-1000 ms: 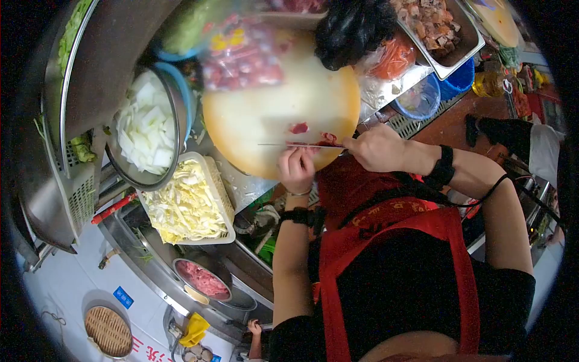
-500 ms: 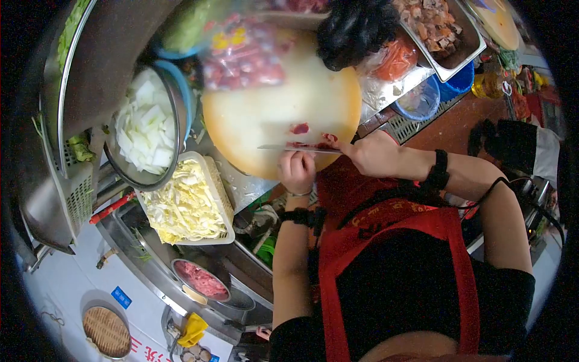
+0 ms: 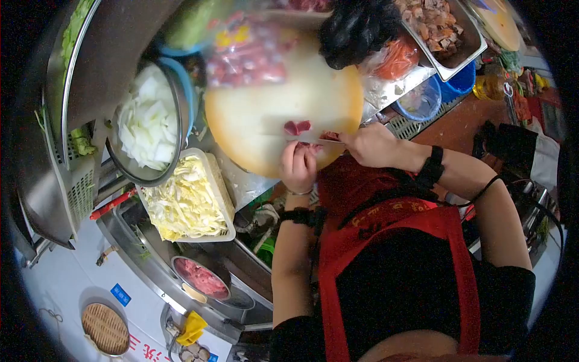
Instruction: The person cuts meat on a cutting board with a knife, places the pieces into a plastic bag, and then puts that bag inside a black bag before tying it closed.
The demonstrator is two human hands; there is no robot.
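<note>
A round pale cutting board [image 3: 259, 127] lies in front of me. My right hand [image 3: 371, 146], at the board's near right edge, is closed round a knife [image 3: 332, 140] whose blade points left across the board. Close to the blade's left end my left hand [image 3: 298, 168] presses its bent fingers on a piece of dark red meat [image 3: 309, 148]. Two cut pieces of meat [image 3: 297, 127] rest just beyond the blade, and a further bit [image 3: 330, 136] is by the knife near my right hand. A clear bag of reddish meat [image 3: 247, 63] covers the board's far left part.
Left of the board stand a bowl of white sliced vegetable [image 3: 148, 127] and a basket of shredded cabbage [image 3: 187, 199]. A metal tray of chopped meat [image 3: 437, 30] is at the far right, near blue buckets [image 3: 422, 99]. Dark hair [image 3: 359, 33] of a person overhangs the board's far edge.
The knife has moved slightly away from me and to the right, its blade now less visible. Two meat pieces lie beyond it where one showed before. My left hand has stayed nearly in place.
</note>
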